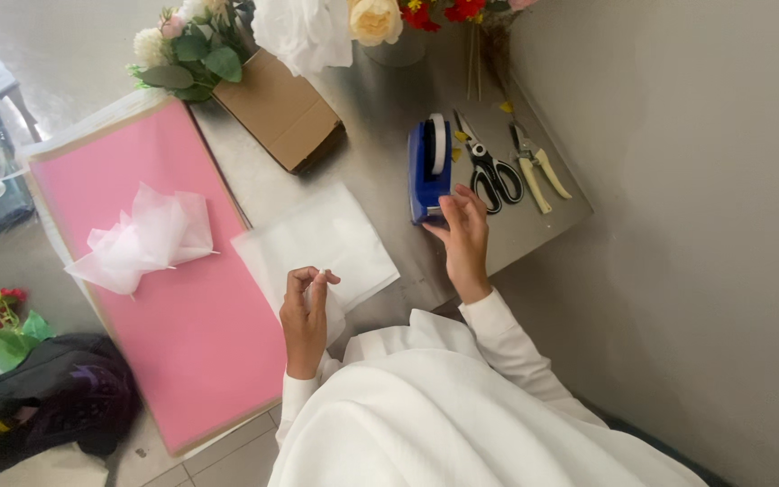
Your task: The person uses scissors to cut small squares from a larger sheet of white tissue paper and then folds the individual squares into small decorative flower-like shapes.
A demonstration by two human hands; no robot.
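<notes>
Left hand (306, 311) pinching white tissue sheet (317, 243) — right hand (463, 236) at blue tape dispenser (429, 171)

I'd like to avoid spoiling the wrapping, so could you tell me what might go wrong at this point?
The left hand alone pinches the gathered white tissue sheet, so the thin paper might slip loose or tear. The right hand reaches the front of the blue tape dispenser, where fingers could catch the cutting edge. The black-handled scissors and cream-handled pruners lie right beside it near the table edge and could be knocked off.
</notes>
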